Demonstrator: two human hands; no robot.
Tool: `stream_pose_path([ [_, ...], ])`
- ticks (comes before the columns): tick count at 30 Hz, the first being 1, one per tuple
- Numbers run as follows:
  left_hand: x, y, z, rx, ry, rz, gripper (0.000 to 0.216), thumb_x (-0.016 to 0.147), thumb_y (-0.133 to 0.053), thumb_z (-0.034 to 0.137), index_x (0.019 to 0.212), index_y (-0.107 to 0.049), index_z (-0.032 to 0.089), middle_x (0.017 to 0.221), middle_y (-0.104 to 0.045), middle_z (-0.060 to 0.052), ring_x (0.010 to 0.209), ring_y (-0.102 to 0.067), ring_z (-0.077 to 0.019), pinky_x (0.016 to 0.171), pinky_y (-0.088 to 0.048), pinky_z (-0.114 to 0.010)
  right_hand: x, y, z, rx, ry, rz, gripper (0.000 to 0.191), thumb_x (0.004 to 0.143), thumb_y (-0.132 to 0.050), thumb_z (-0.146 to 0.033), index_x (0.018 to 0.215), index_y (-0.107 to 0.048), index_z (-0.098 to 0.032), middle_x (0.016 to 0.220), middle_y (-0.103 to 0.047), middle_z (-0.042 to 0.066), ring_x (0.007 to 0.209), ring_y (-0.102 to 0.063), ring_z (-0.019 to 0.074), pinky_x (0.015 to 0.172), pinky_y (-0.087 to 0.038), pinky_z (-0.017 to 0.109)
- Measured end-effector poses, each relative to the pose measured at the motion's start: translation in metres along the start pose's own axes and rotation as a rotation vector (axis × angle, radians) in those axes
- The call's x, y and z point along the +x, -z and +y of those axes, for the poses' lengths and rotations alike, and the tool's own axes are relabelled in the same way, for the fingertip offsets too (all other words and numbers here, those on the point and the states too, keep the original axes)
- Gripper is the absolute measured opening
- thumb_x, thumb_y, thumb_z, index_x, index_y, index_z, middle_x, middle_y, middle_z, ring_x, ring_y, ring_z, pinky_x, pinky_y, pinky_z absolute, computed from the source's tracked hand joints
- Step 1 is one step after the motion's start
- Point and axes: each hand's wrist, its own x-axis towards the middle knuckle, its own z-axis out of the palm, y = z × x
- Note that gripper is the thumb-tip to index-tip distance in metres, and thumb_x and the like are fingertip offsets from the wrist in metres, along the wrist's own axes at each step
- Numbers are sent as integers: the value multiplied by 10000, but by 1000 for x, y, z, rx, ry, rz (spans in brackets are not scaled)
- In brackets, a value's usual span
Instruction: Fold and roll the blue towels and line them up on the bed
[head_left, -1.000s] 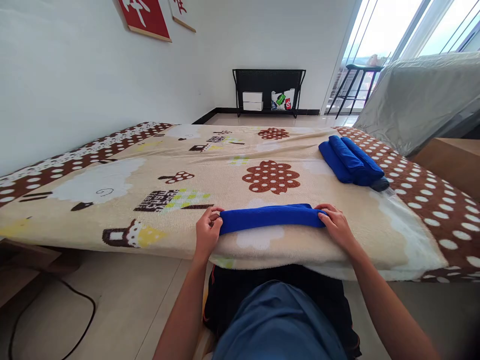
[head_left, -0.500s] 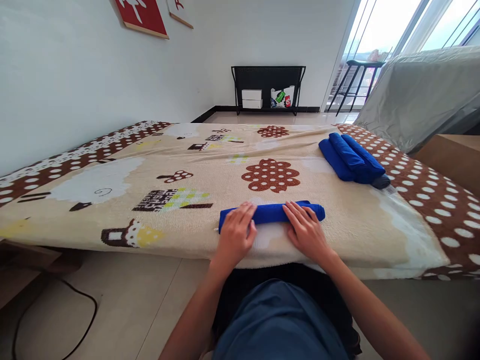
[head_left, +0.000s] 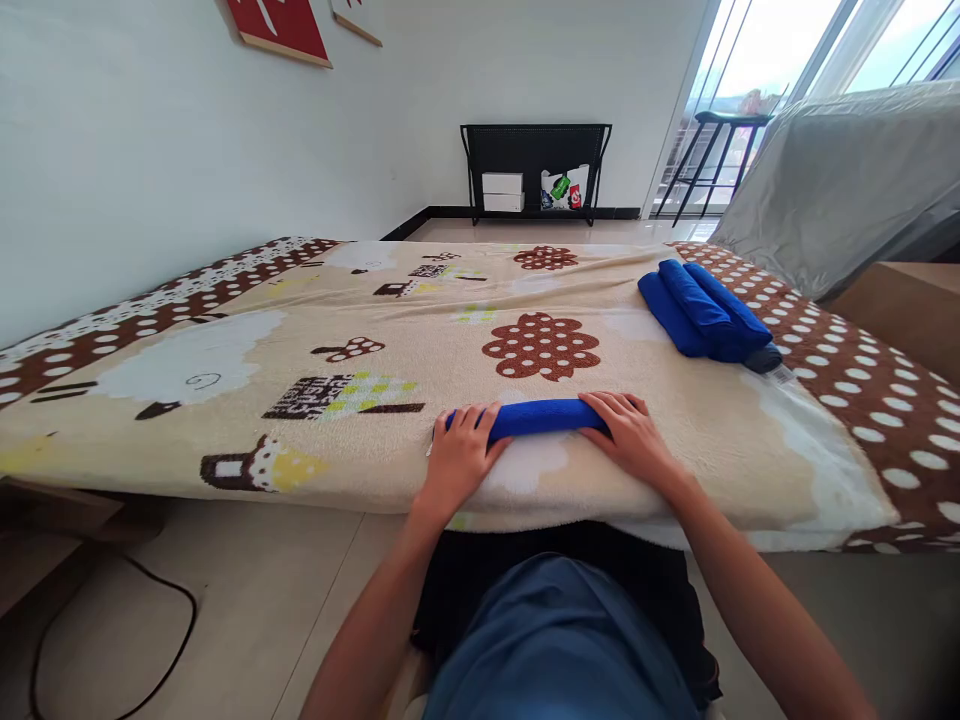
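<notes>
Through the head view I located the blue cloth roll [head_left: 544, 417] on the patterned blanket [head_left: 420, 345], set crosswise by its near edge. The left hand [head_left: 465, 450] was partly closed over the roll's left end, fingers spread across the top. The right hand [head_left: 630, 440] was partly closed over the right end, thumb along the near side. I noted the rolled blue cloths [head_left: 705, 312] farther back, at right, by the blanket's polka-dot border [head_left: 874, 395]. Beyond the blanket, a black rack [head_left: 536, 150] stood near the wall [head_left: 555, 60], holding white boxes [head_left: 502, 192].
</notes>
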Motion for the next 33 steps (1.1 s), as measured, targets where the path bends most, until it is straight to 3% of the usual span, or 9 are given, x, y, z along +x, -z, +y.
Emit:
stream_pose_path([
  [8,7,0,-43,-87,-43,-83,428,998,-450,496,1286,-567,201,1213,-637,-111,1128,-555,-295,970,-376,-446,0,2,36,86,-39,-71,477,962,-533,-490,1378,-530,-257,1330,-626,77,1225,-583,265,1048,-443,458],
  [17,2,2,-46,-126,-52,-30,330,1000,-476,373,1282,-563,226,1194,-636,-105,1109,-550,-293,990,-321,-466,-5,7,37,40,-29,-41,425,964,-554,-467,1328,-565,-248,1222,-679,71,1135,-620,254,1014,-437,445],
  [24,-17,15,-46,-64,-94,-46,396,994,-483,299,1388,-499,269,1304,-625,-107,1193,-561,-284,1030,-270,-497,-34,34,27,-25,32,-111,431,948,-576,-499,1285,-597,-231,1174,-697,70,1072,-636,243,1002,-436,429],
  [29,-22,33,-22,14,-75,-75,484,930,-524,210,1412,-485,222,1435,-562,-143,1340,-495,-297,1108,-226,-528,-34,52,4,-82,29,-113,469,982,-534,-396,1417,-497,-224,1310,-638,88,1175,-600,249,1037,-423,450],
  [33,-9,34,22,-12,-250,-112,580,939,-573,346,1466,-428,152,1505,-493,-164,1403,-436,-291,1135,-268,-471,-17,36,-40,-133,120,-81,475,960,-514,-223,1432,-476,-184,1410,-569,106,1267,-548,249,1068,-400,441],
])
